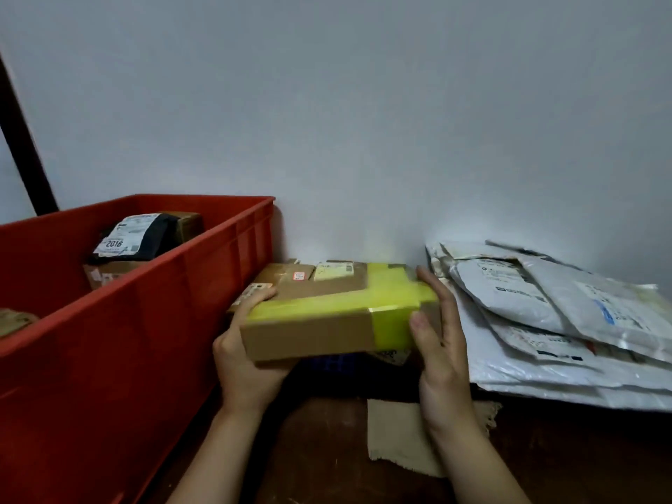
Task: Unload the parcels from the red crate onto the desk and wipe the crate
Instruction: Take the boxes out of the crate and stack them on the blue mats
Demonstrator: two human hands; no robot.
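Plain grey-white wall [363,103] backs a dark wooden desk [327,449], seen from your head cam, the only view. Your left hand [243,361] cups the near-left corner of a brown cardboard box wrapped w/ yellow-green tape [334,314], thumb on top and palm underneath; your right hand [440,343] presses flat against the box's right end, fingers stretched along the side, thumb on the near face. Both hands clamp it from opposite ends, prob. because it's too wide for one hand and the tape looks slick.

Box sits low, just right of the big red plastic crate [127,321], over other items already on the desk: another brown cardboard parcel w/ labels [302,276] behind it, and something dark blue [327,361] beneath, too shadowed to ID. Whether the held box is resting on them or just above, can't tell.

At right, a slumped stack of white & grey plastic mailer bags [545,321] lies near the wall, so soft parcels seem grouped there and boxes in the gap beside the crate.

Inside the crate, still to unload: a black bag w/ a white shipping label [134,238] atop brown cartons [109,274], plus a tan parcel [14,320] at the left edge. A beige cloth [400,434] lies on the desk near your right wrist, likely parked for the wipe-down. Unloading not finished; wiping not begun, by my read.
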